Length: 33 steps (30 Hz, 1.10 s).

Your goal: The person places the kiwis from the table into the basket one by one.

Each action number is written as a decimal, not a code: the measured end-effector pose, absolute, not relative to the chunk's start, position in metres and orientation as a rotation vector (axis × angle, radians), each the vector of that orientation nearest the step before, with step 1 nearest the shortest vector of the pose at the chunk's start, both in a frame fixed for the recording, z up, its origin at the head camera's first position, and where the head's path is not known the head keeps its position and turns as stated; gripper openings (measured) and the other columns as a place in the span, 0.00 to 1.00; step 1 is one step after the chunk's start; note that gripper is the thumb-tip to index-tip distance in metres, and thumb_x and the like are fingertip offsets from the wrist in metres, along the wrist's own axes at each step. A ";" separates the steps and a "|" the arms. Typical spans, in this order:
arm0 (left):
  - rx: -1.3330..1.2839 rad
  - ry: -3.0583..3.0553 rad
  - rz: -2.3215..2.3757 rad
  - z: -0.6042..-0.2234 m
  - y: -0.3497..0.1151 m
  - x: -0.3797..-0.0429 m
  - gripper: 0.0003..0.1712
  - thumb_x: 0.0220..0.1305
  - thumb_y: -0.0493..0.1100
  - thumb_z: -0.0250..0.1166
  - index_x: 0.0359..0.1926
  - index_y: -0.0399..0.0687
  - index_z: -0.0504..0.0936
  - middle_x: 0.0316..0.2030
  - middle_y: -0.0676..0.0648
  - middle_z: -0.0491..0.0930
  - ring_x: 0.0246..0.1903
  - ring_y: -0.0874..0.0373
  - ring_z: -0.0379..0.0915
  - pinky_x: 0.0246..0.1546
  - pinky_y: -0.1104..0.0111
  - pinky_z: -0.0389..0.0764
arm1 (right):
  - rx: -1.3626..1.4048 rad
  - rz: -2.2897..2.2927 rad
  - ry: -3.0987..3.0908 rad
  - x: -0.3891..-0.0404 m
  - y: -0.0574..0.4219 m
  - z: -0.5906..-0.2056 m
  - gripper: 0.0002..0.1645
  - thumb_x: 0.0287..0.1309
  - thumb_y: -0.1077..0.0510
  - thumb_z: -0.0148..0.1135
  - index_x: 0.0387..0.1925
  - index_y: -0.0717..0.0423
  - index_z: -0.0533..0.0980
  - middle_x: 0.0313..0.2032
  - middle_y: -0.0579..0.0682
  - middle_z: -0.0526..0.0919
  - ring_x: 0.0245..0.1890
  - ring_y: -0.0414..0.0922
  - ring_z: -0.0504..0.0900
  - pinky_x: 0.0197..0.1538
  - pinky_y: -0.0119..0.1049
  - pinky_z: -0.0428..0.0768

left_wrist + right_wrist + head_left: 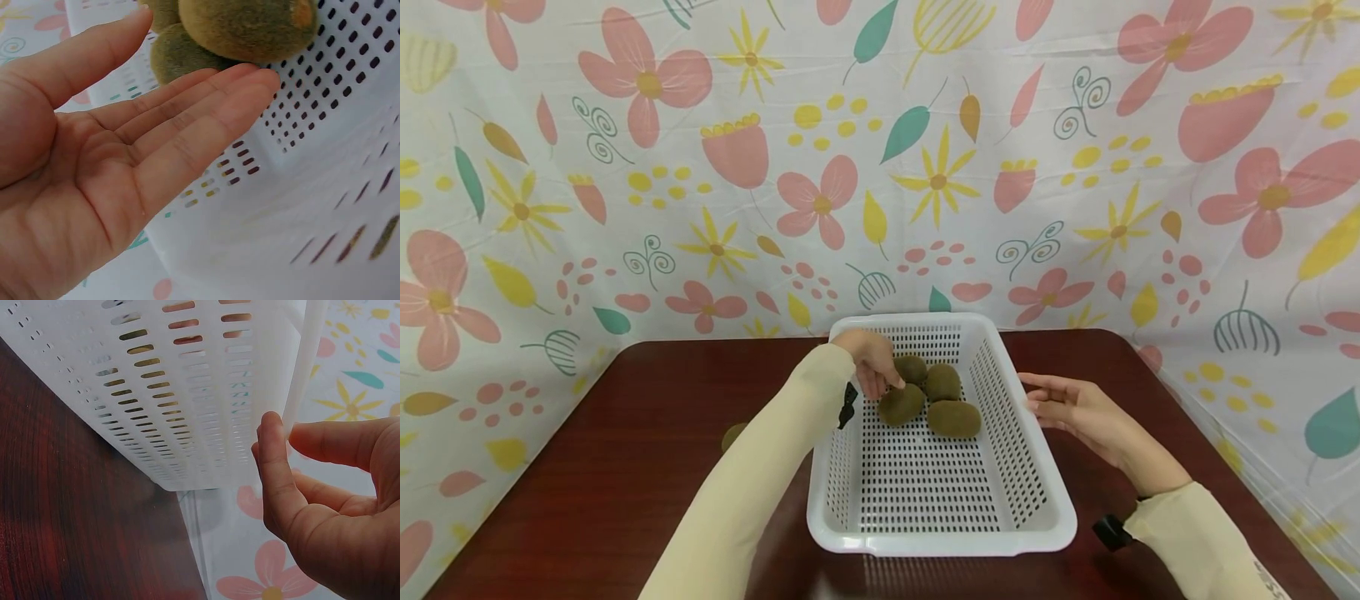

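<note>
My left hand (874, 360) reaches into a white plastic basket (942, 546), its fingers loosely extended beside a group of brown kiwis (954, 419). In the left wrist view the palm (94, 162) shows bare, with thumb and fingertips close to a fuzzy kiwi (250, 28). Nothing lies between those fingers. At the basket's right side, my right hand (1086, 417) holds the rim. The right wrist view has its thumb and fingers (278, 469) at either side of the rim's edge, against the perforated outer wall (144, 381).
Another kiwi (732, 435) lies on the dark reddish table (647, 417), partly hidden behind the left sleeve (767, 467). A flower-patterned cloth (880, 233) hangs behind and around the table. Several kiwis sit together in the basket's far half.
</note>
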State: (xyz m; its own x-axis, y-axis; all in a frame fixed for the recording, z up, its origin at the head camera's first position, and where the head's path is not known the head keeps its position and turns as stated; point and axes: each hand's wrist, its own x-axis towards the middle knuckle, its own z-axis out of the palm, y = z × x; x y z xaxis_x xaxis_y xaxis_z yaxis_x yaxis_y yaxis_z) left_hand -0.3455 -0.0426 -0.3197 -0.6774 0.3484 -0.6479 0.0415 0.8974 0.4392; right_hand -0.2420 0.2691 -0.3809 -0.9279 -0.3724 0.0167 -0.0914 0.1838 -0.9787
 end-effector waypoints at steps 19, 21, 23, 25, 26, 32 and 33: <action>0.451 2.249 0.651 -0.295 -0.056 -0.333 0.18 0.69 0.45 0.60 0.43 0.31 0.81 0.43 0.33 0.82 0.44 0.45 0.81 0.46 0.60 0.82 | -0.482 -1.838 2.215 -0.242 0.269 -0.381 0.35 0.66 0.62 0.57 0.68 0.75 0.56 0.41 0.49 0.80 0.44 0.39 0.82 0.47 0.34 0.82; 0.480 2.253 0.655 -0.291 -0.058 -0.331 0.16 0.70 0.45 0.59 0.42 0.33 0.82 0.43 0.35 0.82 0.43 0.46 0.82 0.45 0.61 0.83 | -0.482 -1.840 2.213 -0.241 0.269 -0.381 0.35 0.66 0.62 0.57 0.68 0.75 0.56 0.41 0.49 0.80 0.43 0.39 0.82 0.47 0.34 0.82; 0.500 2.256 0.665 -0.288 -0.060 -0.329 0.16 0.70 0.45 0.59 0.44 0.34 0.81 0.44 0.35 0.82 0.44 0.46 0.81 0.44 0.63 0.83 | -0.481 -1.841 2.212 -0.241 0.269 -0.381 0.36 0.66 0.62 0.57 0.68 0.75 0.56 0.42 0.49 0.80 0.44 0.39 0.82 0.47 0.34 0.82; 0.514 2.264 0.681 -0.285 -0.064 -0.327 0.16 0.70 0.45 0.59 0.46 0.34 0.81 0.45 0.36 0.82 0.44 0.47 0.81 0.43 0.64 0.83 | -0.478 -1.840 2.213 -0.241 0.269 -0.380 0.36 0.66 0.62 0.57 0.68 0.74 0.56 0.42 0.49 0.80 0.44 0.39 0.82 0.47 0.34 0.82; 0.518 2.270 0.689 -0.283 -0.066 -0.326 0.16 0.70 0.45 0.59 0.47 0.35 0.80 0.45 0.36 0.82 0.45 0.47 0.81 0.43 0.65 0.83 | -0.478 -1.838 2.215 -0.241 0.269 -0.380 0.36 0.66 0.62 0.57 0.68 0.74 0.56 0.42 0.50 0.80 0.44 0.39 0.82 0.48 0.34 0.82; 0.547 2.293 0.772 -0.276 -0.082 -0.322 0.16 0.71 0.43 0.57 0.50 0.35 0.80 0.46 0.36 0.81 0.45 0.48 0.81 0.43 0.65 0.83 | -0.477 -1.837 2.220 -0.242 0.269 -0.382 0.36 0.66 0.62 0.57 0.68 0.73 0.56 0.43 0.51 0.79 0.44 0.39 0.82 0.48 0.34 0.82; 0.547 2.292 0.790 -0.275 -0.086 -0.322 0.16 0.71 0.43 0.57 0.50 0.35 0.80 0.46 0.36 0.81 0.45 0.48 0.81 0.44 0.65 0.83 | -0.475 -1.839 2.218 -0.242 0.270 -0.382 0.36 0.66 0.62 0.57 0.68 0.74 0.56 0.43 0.50 0.79 0.44 0.39 0.82 0.48 0.34 0.82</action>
